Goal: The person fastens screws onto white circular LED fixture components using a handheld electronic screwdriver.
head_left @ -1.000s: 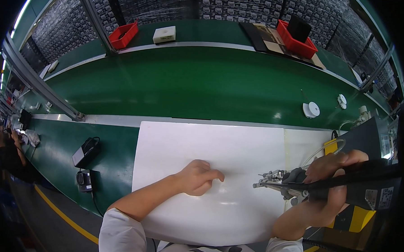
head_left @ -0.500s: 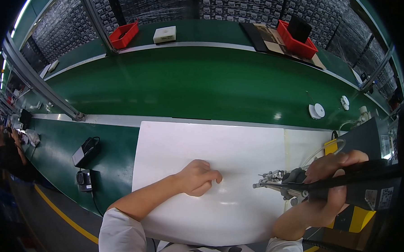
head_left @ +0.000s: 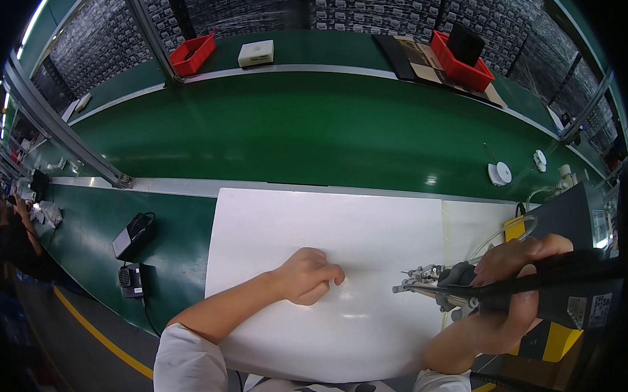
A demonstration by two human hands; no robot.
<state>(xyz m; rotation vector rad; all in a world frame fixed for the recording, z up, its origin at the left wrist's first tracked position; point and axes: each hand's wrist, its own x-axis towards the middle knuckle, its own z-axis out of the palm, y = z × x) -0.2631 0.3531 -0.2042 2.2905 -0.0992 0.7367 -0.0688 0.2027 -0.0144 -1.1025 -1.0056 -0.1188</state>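
Note:
My left hand rests on the white board, closed, its fingers curled inward and the index finger bent. Whatever may lie in that curl is hidden or too small to see. At the right, my right hand is wrapped round the dark front part of a grey machine. A metal clamp-like mechanism with small silver fittings juts from the machine toward the left, over the board. A black cable or strap crosses in front of the right hand, covering part of its fingers. Clear thin tubing loops above the mechanism.
Beyond the board, two white round parts lie on the long green surface. Red bins and a white box stand on the back shelf. Black power adapters sit at left. Another person's arm shows far left.
The two white round parts on the green surface have shifted slightly to the right. Both my hands stay where they were.

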